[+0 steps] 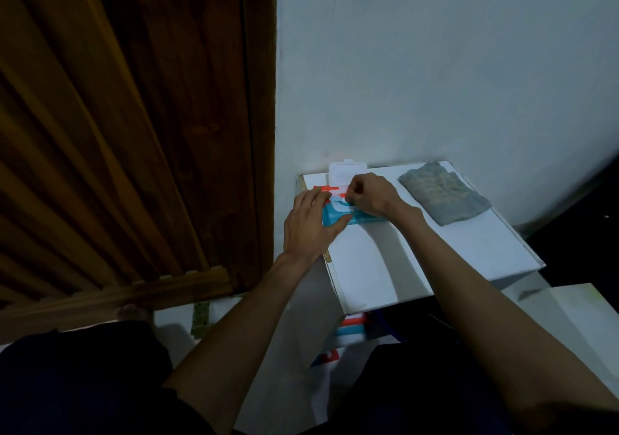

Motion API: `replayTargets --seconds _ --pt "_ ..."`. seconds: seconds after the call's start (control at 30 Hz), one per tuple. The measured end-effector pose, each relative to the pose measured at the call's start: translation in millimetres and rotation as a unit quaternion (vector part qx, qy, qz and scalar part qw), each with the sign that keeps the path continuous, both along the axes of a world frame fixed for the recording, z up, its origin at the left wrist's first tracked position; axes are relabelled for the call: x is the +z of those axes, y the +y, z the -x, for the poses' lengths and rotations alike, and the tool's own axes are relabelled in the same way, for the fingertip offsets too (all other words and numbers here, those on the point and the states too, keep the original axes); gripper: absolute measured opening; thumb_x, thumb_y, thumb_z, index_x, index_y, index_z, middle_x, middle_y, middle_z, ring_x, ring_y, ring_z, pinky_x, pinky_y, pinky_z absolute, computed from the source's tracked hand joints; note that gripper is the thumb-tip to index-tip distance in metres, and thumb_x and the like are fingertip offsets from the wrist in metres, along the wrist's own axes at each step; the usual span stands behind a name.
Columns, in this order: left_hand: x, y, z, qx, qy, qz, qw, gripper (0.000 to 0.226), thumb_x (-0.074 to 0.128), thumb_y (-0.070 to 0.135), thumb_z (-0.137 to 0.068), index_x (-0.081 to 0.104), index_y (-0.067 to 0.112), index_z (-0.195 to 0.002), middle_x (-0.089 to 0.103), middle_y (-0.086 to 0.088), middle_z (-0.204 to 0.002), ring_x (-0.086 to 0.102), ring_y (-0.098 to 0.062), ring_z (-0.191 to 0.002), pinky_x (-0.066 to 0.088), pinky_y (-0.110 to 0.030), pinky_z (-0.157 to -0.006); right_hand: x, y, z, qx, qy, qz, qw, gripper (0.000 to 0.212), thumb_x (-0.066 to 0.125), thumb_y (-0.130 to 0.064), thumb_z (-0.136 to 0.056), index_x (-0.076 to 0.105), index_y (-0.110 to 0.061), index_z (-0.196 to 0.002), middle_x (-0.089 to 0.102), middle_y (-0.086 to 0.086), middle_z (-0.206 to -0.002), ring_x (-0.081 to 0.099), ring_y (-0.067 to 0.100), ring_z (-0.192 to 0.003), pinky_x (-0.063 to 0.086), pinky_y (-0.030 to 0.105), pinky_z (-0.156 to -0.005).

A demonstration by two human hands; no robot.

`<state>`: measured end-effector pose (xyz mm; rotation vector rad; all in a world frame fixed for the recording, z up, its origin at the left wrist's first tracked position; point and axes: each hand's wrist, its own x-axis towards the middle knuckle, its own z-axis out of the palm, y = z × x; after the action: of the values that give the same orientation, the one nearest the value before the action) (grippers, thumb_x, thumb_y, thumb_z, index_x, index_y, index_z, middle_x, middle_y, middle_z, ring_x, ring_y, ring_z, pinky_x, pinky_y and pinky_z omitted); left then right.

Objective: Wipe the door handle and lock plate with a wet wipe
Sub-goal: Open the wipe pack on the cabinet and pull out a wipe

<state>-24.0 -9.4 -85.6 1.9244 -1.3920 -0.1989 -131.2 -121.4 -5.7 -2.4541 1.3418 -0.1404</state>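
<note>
Arms (475,284) stretch over the near edge of the white table (435,260) toward its far left corner, where the wipe pack (363,218) lies. The left hand (311,223) rests flat on the pack's left end, fingers straight and pressing, thumb along its near side. The right hand (368,196) is curled into a pinch at the opening, seemingly on the white edge of a wet wipe (338,205); the fingertips hide how much is caught. Just beyond, the lid (347,171) stands flipped open against the wall. A folded grey cloth (443,193) lies at the far right corner, well apart.

A shallow pinch could slip off or tear the damp sheet. A quick pull might drag several sheets out joined together. If the flat hand eases, the light pack may lift with the pull or slide over the left edge, which it sits close to. The door (134,133) stands to the left; its handle and lock plate are not in view.
</note>
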Motion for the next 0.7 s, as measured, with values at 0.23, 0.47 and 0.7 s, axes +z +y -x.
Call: replayTargets --seconds 0.23,0.47,0.7 --pt "1.8 0.3 0.7 0.008 -0.006 0.009 1.0 0.067 0.058 0.062 -0.087 0.047 0.021 -0.14 0.05 0.002 -0.143 0.045 -0.017 -0.13 0.048 -0.033 -0.104 8.1 -5.5 9.3 0.019 -0.04 0.017 0.999 0.015 0.066 -0.019 -0.09 0.07 -0.006 -0.094 0.072 0.01 -0.097 0.063 0.025 -0.087 0.052 0.036 -0.084" --pt "5.8 1.3 0.0 0.004 -0.016 0.011 1.0 0.066 0.059 0.06 -0.088 0.047 0.021 -0.14 0.05 0.002 -0.142 0.044 -0.016 -0.13 0.047 -0.027 -0.098 14.2 -3.9 13.8 0.003 -0.085 -0.023 0.996 0.015 0.065 -0.019 -0.092 0.067 -0.005 -0.097 0.065 0.008 -0.097 0.058 0.021 -0.088 0.048 0.03 -0.08" --pt "7.2 1.7 0.0 0.0 -0.018 0.02 1.0 0.064 0.061 0.059 -0.087 0.049 0.02 -0.136 0.053 0.002 -0.138 0.046 -0.018 -0.126 0.051 -0.029 -0.095 34.7 0.0 19.7 -0.099 -0.263 -0.164 0.946 0.008 0.056 -0.019 -0.098 0.061 -0.013 -0.099 0.059 -0.002 -0.095 0.058 0.014 -0.086 0.052 0.021 -0.068"
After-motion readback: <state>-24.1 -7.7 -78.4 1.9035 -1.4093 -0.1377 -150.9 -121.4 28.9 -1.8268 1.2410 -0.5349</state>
